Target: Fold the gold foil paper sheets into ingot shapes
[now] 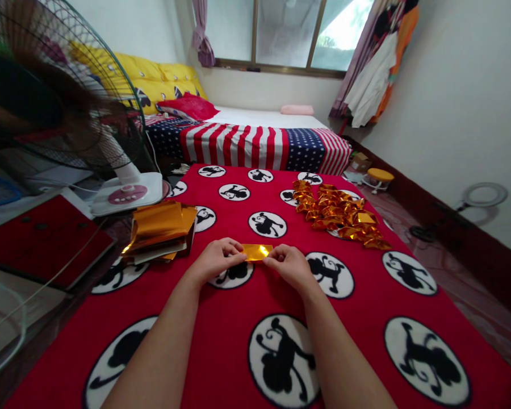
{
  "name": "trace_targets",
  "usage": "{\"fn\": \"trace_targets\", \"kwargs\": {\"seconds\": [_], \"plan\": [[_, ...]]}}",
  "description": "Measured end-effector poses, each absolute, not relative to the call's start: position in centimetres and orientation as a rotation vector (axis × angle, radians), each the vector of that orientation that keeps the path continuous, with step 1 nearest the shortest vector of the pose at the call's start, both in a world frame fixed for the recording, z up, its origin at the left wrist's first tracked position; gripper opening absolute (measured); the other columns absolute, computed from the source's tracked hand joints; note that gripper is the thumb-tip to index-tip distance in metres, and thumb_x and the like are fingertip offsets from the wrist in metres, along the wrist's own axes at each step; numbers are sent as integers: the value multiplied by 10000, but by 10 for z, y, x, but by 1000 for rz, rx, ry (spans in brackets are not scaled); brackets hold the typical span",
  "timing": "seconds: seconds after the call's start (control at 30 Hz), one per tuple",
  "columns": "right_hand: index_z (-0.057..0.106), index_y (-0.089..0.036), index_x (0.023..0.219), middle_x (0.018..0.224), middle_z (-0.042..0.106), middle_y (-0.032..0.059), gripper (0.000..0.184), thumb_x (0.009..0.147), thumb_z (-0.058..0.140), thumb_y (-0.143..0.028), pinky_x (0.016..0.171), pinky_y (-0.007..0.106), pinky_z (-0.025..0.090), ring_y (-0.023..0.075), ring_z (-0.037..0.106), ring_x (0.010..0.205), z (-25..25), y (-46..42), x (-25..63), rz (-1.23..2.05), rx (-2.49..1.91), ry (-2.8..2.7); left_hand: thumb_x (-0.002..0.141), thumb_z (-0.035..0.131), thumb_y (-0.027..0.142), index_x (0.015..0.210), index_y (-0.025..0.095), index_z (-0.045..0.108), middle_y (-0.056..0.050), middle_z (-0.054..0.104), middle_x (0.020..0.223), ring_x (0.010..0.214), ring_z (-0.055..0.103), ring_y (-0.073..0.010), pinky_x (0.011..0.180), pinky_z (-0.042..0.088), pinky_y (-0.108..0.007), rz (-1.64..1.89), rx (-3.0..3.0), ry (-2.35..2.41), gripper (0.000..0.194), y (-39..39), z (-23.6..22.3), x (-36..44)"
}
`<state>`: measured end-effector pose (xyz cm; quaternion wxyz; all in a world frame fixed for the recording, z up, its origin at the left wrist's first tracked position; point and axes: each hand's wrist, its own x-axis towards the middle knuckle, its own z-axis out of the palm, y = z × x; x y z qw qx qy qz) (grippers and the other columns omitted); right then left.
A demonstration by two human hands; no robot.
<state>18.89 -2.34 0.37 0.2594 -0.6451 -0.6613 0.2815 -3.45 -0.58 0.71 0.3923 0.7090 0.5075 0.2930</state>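
Between my two hands is a small folded strip of shiny gold foil paper (256, 252), held level just above the red cloth. My left hand (220, 258) pinches its left end between thumb and fingers. At the right end, my right hand (290, 263) grips it the same way. A stack of gold foil sheets (164, 222) lies to the left of my left hand, with paler paper showing at its lower edges. Off to the right, several folded gold foil pieces (336, 210) sit heaped in rows on the cloth.
The red cloth (289, 301) with round monkey figures covers the surface before me. A standing fan (128, 190) is at the left, beside a dark red panel (46, 238). Behind is a bed with a striped, starred cover (238, 145). A small yellow stool (380, 175) stands at the right wall.
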Motion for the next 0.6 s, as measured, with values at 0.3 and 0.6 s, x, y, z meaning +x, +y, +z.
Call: {"fn": "trace_targets", "kwargs": {"seconds": [0.3, 0.6], "plan": [[736, -196, 794, 707, 663, 2, 239, 657, 744, -392, 560, 225, 372, 125, 560, 625, 1, -24, 200, 944, -1572, -1842, 719, 706, 360, 685, 187, 735, -70, 637, 991, 922, 632, -195, 815, 494, -300, 747, 1874, 1232, 178, -6, 2, -35], [657, -208, 689, 816, 629, 34, 324, 711, 703, -528, 613, 265, 325, 169, 539, 759, 10, -36, 166, 428, -1832, -1942, 622, 807, 280, 749, 201, 733, -44, 596, 959, 907, 599, -190, 819, 493, -305, 761, 2027, 1254, 166, -6, -7, -29]]}}
